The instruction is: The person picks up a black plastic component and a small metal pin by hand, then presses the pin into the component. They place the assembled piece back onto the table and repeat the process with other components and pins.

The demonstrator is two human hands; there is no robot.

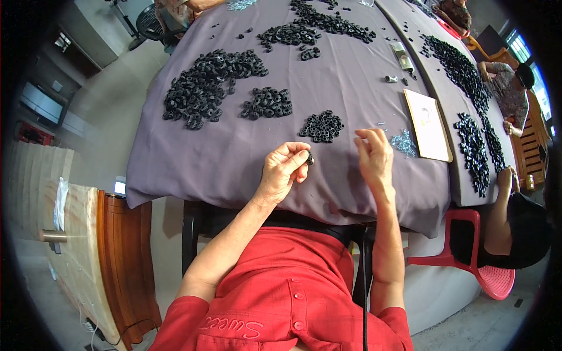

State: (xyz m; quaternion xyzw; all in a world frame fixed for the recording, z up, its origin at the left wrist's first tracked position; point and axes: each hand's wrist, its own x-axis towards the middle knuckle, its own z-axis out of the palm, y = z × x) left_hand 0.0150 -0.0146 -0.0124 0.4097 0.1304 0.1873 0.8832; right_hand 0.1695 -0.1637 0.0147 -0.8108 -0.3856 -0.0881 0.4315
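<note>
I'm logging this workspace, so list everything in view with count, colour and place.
Cloth: count unclear, grey-purple, centre
Black parts: many, black, piled across the cloth
Board: one, cream, right of centre
Clear bits: many, pale blue, mostly beside the board
Packet: one, greenish, beyond the board
Plastic chair: one, pink, lower right
Mesh chair: one, black, upper left
Wooden seating: at least one, brown, far right
Wood panel: one, red-brown, lower left
Co-workers: at least three, mostly dark clothes, edges
Held piece: one, black, centre
Shirt: one, red, bottom centre
Left hand: one, bare, pinching the held piece
Right hand: one, bare, near the clear bits
</note>
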